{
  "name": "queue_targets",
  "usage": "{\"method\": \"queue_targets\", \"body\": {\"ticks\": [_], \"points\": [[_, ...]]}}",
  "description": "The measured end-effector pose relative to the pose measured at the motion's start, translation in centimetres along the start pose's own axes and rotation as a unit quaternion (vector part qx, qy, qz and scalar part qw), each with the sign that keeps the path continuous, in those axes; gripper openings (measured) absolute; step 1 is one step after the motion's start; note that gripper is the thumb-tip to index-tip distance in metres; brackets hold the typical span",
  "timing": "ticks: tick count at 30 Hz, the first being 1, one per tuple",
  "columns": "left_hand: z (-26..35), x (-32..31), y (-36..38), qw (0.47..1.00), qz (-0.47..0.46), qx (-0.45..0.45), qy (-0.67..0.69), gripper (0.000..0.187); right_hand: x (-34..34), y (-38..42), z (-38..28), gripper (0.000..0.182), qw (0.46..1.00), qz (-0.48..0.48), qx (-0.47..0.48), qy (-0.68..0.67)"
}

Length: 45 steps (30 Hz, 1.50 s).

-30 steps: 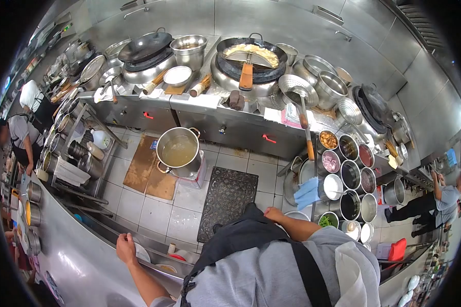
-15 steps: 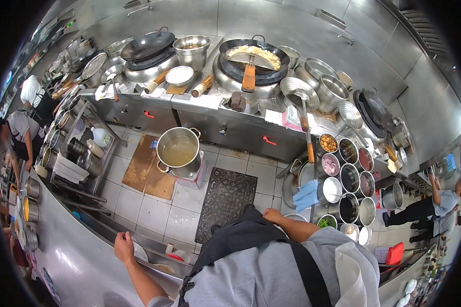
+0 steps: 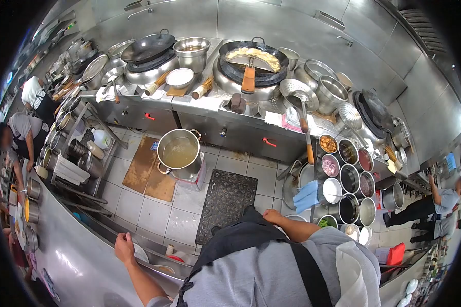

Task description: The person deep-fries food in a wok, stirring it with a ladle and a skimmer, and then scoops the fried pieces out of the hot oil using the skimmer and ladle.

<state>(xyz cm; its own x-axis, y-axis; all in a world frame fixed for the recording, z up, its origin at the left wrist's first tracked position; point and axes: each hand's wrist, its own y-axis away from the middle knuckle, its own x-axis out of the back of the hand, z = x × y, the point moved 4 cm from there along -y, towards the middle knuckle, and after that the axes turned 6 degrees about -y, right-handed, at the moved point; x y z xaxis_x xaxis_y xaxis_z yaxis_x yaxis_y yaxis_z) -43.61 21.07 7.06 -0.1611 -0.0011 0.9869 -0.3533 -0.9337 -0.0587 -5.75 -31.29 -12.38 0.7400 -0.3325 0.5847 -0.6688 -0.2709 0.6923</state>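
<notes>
My left hand (image 3: 124,247), fingers curled in loosely, is at the edge of the steel counter (image 3: 82,245); no object shows in it. Just beyond it, inside the counter's open side, are a white plate (image 3: 140,253) and a red bowl (image 3: 175,258). My right hand (image 3: 272,216) hangs beside my black apron (image 3: 241,233) with its fingers folded and nothing visible in them. A blue cloth (image 3: 306,195) lies to its right. Across from me, a wok (image 3: 225,52) on the range contains yellowish food and a wooden-handled tool (image 3: 248,79).
A large pot of liquid (image 3: 180,151) stands on a box, left of the black floor mat (image 3: 228,199). Several seasoning containers (image 3: 349,178) crowd the right side. Perforated ladles (image 3: 298,92) rest on the range. Other people (image 3: 28,128) work at far left and right (image 3: 445,202).
Both hands stay almost in place. At far right, the co-worker's raised arm has shifted slightly; a person at far left has also moved a little.
</notes>
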Motion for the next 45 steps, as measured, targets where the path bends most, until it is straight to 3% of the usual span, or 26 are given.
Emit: {"method": "queue_targets", "body": {"ticks": [5,8,14,23,26,32,38,45], "points": [[-0.2,-0.4,-0.2,1.0,-0.002,-0.001,-0.006,0.027,0.3,0.7,-0.4,0.019,0.999,-0.009,-0.04,-0.012],[-0.5,-0.7,-0.3,1.0,0.004,-0.003,-0.007,0.028,0.2,0.6,-0.3,0.02,1.0,0.006,-0.008,-0.012],[-0.3,-0.3,-0.2,1.0,-0.006,0.002,0.006,0.028,0.5,1.1,-0.7,0.019,0.999,-0.007,-0.05,-0.021],[-0.3,-0.4,-0.3,1.0,-0.008,0.004,-0.003,0.029,0.1,0.4,0.0,0.019,0.999,-0.002,-0.031,-0.027],[-0.3,-0.5,-0.3,1.0,-0.01,0.01,0.001,0.03,-0.2,-0.2,0.0,0.019,0.996,0.014,0.074,0.056],[-0.3,-0.5,-0.2,1.0,0.006,0.001,0.01,0.029,-0.5,-0.7,0.7,0.022,1.0,0.008,0.011,-0.005],[0.0,-0.2,-0.1,1.0,-0.001,0.003,0.005,0.028,-0.3,-0.5,0.4,0.024,0.998,0.019,0.057,0.021],[0.0,-0.2,-0.1,1.0,-0.002,0.005,0.002,0.027,-0.4,-0.5,0.5,0.024,1.0,0.021,0.017,0.006]]}}
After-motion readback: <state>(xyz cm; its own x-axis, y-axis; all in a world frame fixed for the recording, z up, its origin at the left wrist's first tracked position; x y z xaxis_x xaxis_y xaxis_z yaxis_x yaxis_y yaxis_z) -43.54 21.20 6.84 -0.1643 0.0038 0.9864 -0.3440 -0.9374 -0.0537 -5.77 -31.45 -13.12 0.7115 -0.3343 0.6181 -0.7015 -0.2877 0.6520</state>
